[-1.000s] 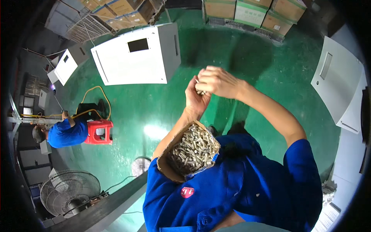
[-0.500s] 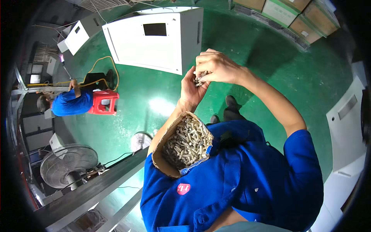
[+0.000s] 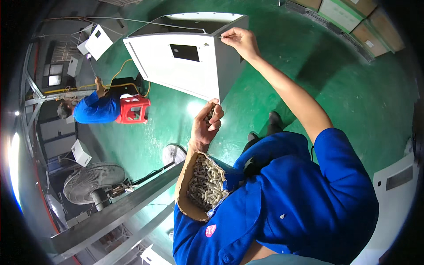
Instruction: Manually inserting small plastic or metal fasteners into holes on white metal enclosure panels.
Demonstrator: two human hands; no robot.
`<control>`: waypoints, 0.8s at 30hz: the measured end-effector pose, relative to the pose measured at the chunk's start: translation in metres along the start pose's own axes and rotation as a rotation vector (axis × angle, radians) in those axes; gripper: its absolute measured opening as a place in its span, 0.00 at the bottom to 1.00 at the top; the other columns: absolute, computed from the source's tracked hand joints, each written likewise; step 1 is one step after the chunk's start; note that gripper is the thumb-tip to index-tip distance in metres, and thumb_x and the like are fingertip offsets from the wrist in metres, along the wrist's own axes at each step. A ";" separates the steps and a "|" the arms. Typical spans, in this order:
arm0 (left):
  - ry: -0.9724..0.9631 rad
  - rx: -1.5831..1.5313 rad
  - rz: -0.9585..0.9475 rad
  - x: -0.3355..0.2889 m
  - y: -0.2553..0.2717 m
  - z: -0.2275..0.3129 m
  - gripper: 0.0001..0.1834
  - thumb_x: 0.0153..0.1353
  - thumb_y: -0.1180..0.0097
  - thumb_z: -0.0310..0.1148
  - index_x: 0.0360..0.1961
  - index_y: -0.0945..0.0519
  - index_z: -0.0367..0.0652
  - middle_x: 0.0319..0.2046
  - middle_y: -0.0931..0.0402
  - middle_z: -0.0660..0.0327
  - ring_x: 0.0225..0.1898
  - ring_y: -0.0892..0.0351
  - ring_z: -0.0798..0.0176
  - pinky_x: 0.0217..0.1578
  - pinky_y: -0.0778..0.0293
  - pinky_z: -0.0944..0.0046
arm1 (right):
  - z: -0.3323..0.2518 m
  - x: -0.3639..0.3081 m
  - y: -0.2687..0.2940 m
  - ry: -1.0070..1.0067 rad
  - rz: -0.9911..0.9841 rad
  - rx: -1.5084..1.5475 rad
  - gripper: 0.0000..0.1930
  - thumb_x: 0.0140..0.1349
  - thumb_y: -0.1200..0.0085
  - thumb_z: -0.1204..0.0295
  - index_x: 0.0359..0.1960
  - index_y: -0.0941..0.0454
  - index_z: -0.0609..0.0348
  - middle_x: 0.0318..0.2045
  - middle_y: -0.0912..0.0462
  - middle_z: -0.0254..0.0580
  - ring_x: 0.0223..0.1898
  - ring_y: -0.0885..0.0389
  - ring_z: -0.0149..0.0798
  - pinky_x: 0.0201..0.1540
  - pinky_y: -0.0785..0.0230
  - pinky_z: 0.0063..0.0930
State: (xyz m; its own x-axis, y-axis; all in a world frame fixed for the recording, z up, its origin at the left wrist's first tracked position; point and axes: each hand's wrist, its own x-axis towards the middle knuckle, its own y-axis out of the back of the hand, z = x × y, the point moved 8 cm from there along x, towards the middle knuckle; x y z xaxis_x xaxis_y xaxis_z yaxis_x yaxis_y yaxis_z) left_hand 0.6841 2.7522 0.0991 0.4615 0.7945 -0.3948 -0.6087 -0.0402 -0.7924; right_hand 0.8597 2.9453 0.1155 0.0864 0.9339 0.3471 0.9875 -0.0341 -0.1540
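Note:
My left hand (image 3: 204,128) is curled palm up around several small pale cylindrical plugs (image 3: 210,115). My right hand (image 3: 243,43) reaches far forward and pinches one small plug (image 3: 222,37) against the upper right corner of a white metal cabinet (image 3: 176,73). Whether that plug sits in a hole there cannot be made out. The cabinet has a dark rectangular cutout (image 3: 184,52) in its panel and appears to hang. In the crook of my left arm, against my chest, rests a torn-edged cardboard box (image 3: 185,205) filled with loose plugs (image 3: 207,183).
A person in blue (image 3: 95,108) sits at the left by a red plastic stool (image 3: 134,109), holding a rod. A standing fan (image 3: 95,183) and a grey metal beam (image 3: 119,210) are at lower left. Cartons (image 3: 338,15) stand far right; a white panel (image 3: 393,194) is at right.
My right hand has left my left palm and moved forward to the cabinet's corner with a plug. My left hand has closed around the plugs in it. The cabinet appears nearer and turned.

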 end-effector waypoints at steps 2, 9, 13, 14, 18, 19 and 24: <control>-0.036 0.063 0.055 -0.006 0.001 0.008 0.13 0.67 0.58 0.32 0.47 0.27 0.36 0.27 0.31 0.65 0.21 0.44 0.77 0.12 0.51 0.81 | 0.007 0.003 0.001 0.015 0.022 -0.025 0.06 0.54 0.39 0.78 0.33 0.20 0.65 0.31 0.16 0.38 0.34 0.19 0.26 0.40 0.26 0.18; -0.068 0.135 0.143 -0.017 0.004 0.023 0.10 0.68 0.56 0.36 0.39 0.26 0.40 0.24 0.36 0.69 0.20 0.46 0.78 0.13 0.51 0.80 | -0.017 -0.002 0.000 0.190 0.051 -0.231 0.08 0.53 0.37 0.71 0.27 0.20 0.62 0.28 0.16 0.40 0.27 0.19 0.27 0.31 0.29 0.20; -0.092 0.204 0.108 -0.013 -0.003 0.026 0.14 0.69 0.57 0.42 0.32 0.28 0.44 0.21 0.39 0.69 0.19 0.46 0.77 0.14 0.49 0.78 | -0.013 0.003 0.001 0.131 0.064 -0.206 0.10 0.54 0.37 0.68 0.25 0.23 0.62 0.23 0.19 0.37 0.25 0.23 0.25 0.27 0.33 0.20; -0.096 0.233 0.103 -0.011 -0.006 0.026 0.16 0.69 0.58 0.44 0.31 0.29 0.45 0.20 0.40 0.70 0.18 0.47 0.77 0.14 0.49 0.78 | -0.016 0.002 0.005 0.146 0.081 -0.188 0.10 0.54 0.37 0.68 0.26 0.24 0.62 0.22 0.20 0.36 0.24 0.24 0.25 0.26 0.34 0.19; -0.115 0.345 0.096 -0.009 -0.008 0.029 0.21 0.69 0.61 0.49 0.24 0.31 0.47 0.17 0.42 0.70 0.17 0.47 0.77 0.13 0.50 0.77 | -0.063 -0.038 -0.023 0.046 -0.164 -0.231 0.08 0.55 0.38 0.71 0.29 0.24 0.60 0.23 0.21 0.30 0.27 0.25 0.22 0.31 0.32 0.19; -0.119 0.356 0.112 -0.008 -0.010 0.030 0.22 0.69 0.62 0.49 0.22 0.32 0.47 0.16 0.42 0.70 0.16 0.47 0.76 0.13 0.49 0.76 | -0.073 -0.058 -0.043 0.038 -0.311 -0.188 0.09 0.54 0.37 0.70 0.29 0.24 0.60 0.23 0.21 0.30 0.28 0.24 0.22 0.31 0.32 0.20; -0.077 0.425 0.231 0.007 -0.014 0.030 0.26 0.70 0.65 0.50 0.19 0.32 0.46 0.13 0.40 0.68 0.13 0.48 0.73 0.12 0.50 0.73 | -0.107 -0.105 -0.083 0.002 -0.557 -0.085 0.08 0.52 0.38 0.74 0.30 0.25 0.62 0.25 0.20 0.40 0.28 0.20 0.34 0.33 0.30 0.28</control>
State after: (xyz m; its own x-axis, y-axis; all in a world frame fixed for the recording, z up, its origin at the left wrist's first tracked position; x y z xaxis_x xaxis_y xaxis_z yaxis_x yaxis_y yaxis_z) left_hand 0.6771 2.7767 0.1214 0.2440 0.8371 -0.4896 -0.9066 0.0176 -0.4216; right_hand 0.7825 2.8120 0.1907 -0.4510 0.8182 0.3566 0.8911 0.4354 0.1279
